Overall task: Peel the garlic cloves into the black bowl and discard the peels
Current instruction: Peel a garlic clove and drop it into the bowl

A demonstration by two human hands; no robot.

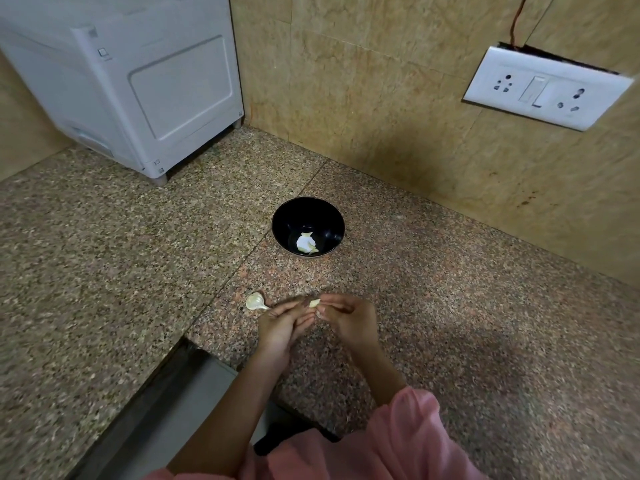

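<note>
Though near-bare, black bowl [292,216] with cloves [306,243]

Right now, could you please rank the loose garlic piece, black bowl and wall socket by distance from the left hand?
Head view, from the left hand:
1. Garlic piece, just to its left.
2. Black bowl, ahead.
3. Wall socket, up at far right.

A home kitchen: speckled granite counter [104,254], tiled wall [363,98], socket plate [547,86], white appliance [131,81].
</note>
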